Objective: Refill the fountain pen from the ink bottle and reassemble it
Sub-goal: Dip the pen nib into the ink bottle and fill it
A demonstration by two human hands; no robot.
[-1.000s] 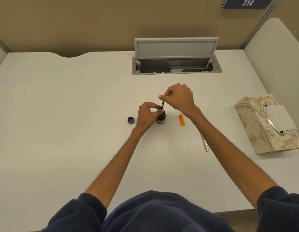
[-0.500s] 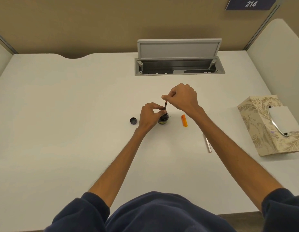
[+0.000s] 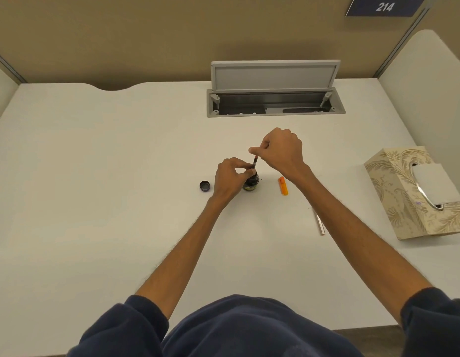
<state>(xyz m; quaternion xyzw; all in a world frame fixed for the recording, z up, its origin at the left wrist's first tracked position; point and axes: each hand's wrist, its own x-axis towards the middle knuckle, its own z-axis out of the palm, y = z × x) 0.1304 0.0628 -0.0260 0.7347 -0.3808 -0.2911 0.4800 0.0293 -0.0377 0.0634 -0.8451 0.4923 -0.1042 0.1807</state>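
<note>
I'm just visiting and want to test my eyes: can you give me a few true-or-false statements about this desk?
1. The cap is screwed onto the ink bottle. False: it lies on the desk, left of the bottle.
2. The right hand pinches the top of the pen part standing in the bottle. True.
3. The orange piece lies right of the bottle. True.
4. The tissue box sits at the desk's left edge. False: it sits at the right.
</note>
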